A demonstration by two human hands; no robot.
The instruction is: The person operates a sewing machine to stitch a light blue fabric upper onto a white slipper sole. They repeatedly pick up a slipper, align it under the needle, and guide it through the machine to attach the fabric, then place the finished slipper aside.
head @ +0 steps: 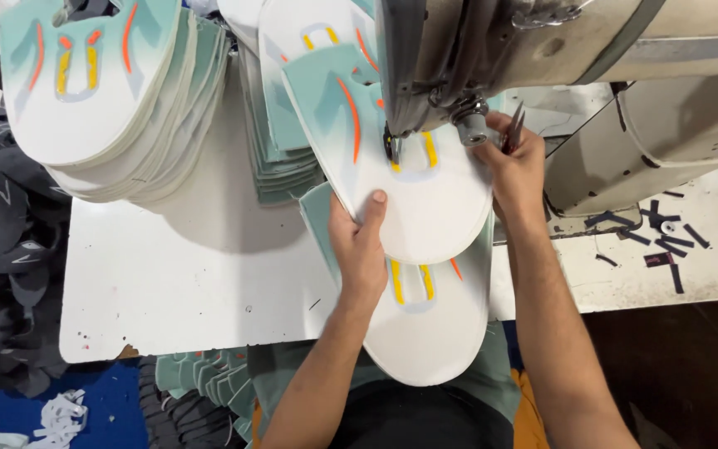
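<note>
Head view shows us a white table [168, 266] with a sewing machine [542, 41] at its far right side. Our left hand [361, 249] grips the near edge of a white shoe panel [425, 195] with mint, orange and yellow markings, thumb on top and fingers under it. This panel lies under the machine's needle [392, 148], in the middle of the table's near edge. Our right hand [515, 162] presses the panel's right edge beside the presser foot, and it is closed around small metal snips [513, 129], we think, though the view is poor there. A second similar panel [430, 333] lies below the first and hangs over the near edge. Two stacks of such panels [118, 108] stand at the far left corner and the far middle. Dark scraps [658, 237] lie at the right edge.
</note>
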